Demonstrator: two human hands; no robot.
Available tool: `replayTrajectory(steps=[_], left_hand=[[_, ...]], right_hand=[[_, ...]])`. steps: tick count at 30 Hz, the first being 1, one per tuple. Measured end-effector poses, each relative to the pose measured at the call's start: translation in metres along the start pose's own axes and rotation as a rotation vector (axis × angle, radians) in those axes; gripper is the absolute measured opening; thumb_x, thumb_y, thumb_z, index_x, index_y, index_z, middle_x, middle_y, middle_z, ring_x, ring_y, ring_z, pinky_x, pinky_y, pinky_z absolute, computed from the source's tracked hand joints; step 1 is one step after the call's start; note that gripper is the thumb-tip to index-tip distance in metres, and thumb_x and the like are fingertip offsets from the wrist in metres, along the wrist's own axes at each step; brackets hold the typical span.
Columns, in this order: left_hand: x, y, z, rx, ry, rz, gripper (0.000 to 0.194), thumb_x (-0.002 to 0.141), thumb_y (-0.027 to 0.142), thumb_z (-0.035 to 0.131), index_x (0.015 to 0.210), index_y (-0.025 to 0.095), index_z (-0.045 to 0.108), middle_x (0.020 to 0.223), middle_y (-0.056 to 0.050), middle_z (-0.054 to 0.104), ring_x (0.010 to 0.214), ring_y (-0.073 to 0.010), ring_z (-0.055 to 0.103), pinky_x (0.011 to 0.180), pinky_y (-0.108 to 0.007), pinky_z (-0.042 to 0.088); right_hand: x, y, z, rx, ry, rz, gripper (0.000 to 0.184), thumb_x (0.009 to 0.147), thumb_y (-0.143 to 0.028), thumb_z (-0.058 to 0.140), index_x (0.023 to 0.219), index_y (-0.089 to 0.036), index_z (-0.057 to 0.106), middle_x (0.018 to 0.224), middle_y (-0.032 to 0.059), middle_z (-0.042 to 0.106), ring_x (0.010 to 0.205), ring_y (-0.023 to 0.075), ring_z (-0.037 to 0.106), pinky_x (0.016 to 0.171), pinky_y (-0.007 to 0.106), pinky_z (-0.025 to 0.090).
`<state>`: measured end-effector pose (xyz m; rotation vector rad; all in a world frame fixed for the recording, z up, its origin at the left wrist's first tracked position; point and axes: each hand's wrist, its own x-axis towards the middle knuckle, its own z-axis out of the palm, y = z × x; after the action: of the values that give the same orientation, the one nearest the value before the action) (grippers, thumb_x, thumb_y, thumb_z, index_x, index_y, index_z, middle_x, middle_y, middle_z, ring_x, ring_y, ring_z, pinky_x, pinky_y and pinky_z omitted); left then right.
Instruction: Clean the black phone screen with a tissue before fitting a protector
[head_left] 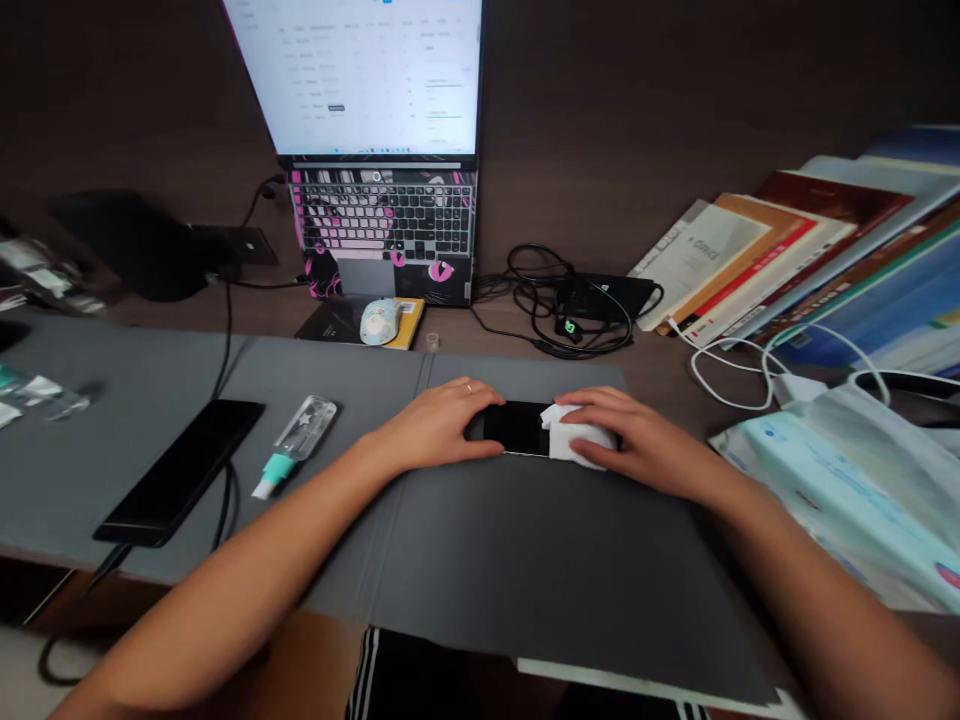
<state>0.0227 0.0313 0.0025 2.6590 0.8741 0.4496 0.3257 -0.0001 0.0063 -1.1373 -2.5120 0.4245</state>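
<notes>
A dark-screened smartphone (pixel 517 428) lies flat and crosswise on the grey desk mat (pixel 525 550). My left hand (pixel 450 425) grips its left end, thumb on the near edge and fingers on the far edge. Over the phone's right end, my right hand (pixel 626 435) presses a folded white tissue (pixel 574 445) with its fingers curled on it. The tissue covers that end of the phone. Left of my left forearm, a clear spray bottle (pixel 304 430) with a mint-green neck lies on its side.
A black power bank-like slab (pixel 180 475) with a cable lies at left. Behind stand an open laptop (pixel 382 215) and a mouse (pixel 381 322) on a book. Tangled black cables (pixel 540 300), leaning books (pixel 787 260) and a tissue pack (pixel 847 490) occupy the right side.
</notes>
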Motion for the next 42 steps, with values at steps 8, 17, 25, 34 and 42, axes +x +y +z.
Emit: replayTrajectory(steps=[8, 17, 25, 34, 42], left_hand=[[-0.0011, -0.0015, 0.0024, -0.020, -0.009, -0.003, 0.044, 0.090, 0.039, 0.070, 0.128, 0.020, 0.059, 0.126, -0.008, 0.067, 0.120, -0.0267, 0.059, 0.103, -0.043, 0.050], [-0.0024, -0.0032, 0.0060, -0.038, 0.003, 0.003, 0.042, 0.092, 0.042, 0.066, 0.128, 0.023, 0.058, 0.130, -0.007, 0.065, 0.120, -0.0267, 0.060, 0.105, -0.046, 0.049], [-0.0028, -0.0027, 0.0076, -0.022, -0.005, -0.002, 0.043, 0.092, 0.044, 0.066, 0.129, 0.023, 0.058, 0.132, -0.007, 0.064, 0.122, -0.0266, 0.060, 0.107, -0.047, 0.048], [-0.0027, -0.0018, 0.0079, -0.010, -0.006, -0.012, 0.044, 0.092, 0.044, 0.066, 0.129, 0.022, 0.058, 0.132, -0.007, 0.064, 0.123, -0.0265, 0.059, 0.109, -0.047, 0.046], [-0.0009, -0.0006, 0.0062, -0.059, -0.012, -0.035, 0.042, 0.091, 0.043, 0.068, 0.127, 0.023, 0.058, 0.131, -0.007, 0.063, 0.123, -0.0263, 0.057, 0.109, -0.047, 0.045]], right_hand=[[-0.0019, 0.0078, -0.0010, -0.084, 0.104, 0.037, 0.023, 0.097, -0.037, 0.055, 0.104, -0.022, 0.072, 0.127, 0.0132, 0.064, 0.119, 0.0301, 0.057, 0.101, 0.050, 0.048], [-0.0021, 0.0070, -0.0001, -0.090, 0.082, 0.085, 0.025, 0.100, -0.032, 0.051, 0.111, -0.019, 0.069, 0.111, 0.0118, 0.067, 0.106, 0.0273, 0.060, 0.096, 0.045, 0.048], [-0.0046, 0.0067, 0.0009, -0.071, 0.073, 0.078, 0.020, 0.099, -0.031, 0.055, 0.109, -0.021, 0.068, 0.108, 0.0101, 0.068, 0.104, 0.0259, 0.061, 0.094, 0.043, 0.049], [-0.0055, 0.0075, 0.0010, -0.073, 0.062, 0.069, 0.019, 0.098, -0.030, 0.056, 0.108, -0.018, 0.067, 0.109, 0.0111, 0.066, 0.105, 0.0259, 0.060, 0.093, 0.042, 0.048], [-0.0061, 0.0052, -0.0021, -0.019, 0.069, 0.022, 0.015, 0.096, -0.032, 0.058, 0.099, -0.021, 0.069, 0.108, 0.0095, 0.063, 0.104, 0.0251, 0.057, 0.093, 0.041, 0.046]])
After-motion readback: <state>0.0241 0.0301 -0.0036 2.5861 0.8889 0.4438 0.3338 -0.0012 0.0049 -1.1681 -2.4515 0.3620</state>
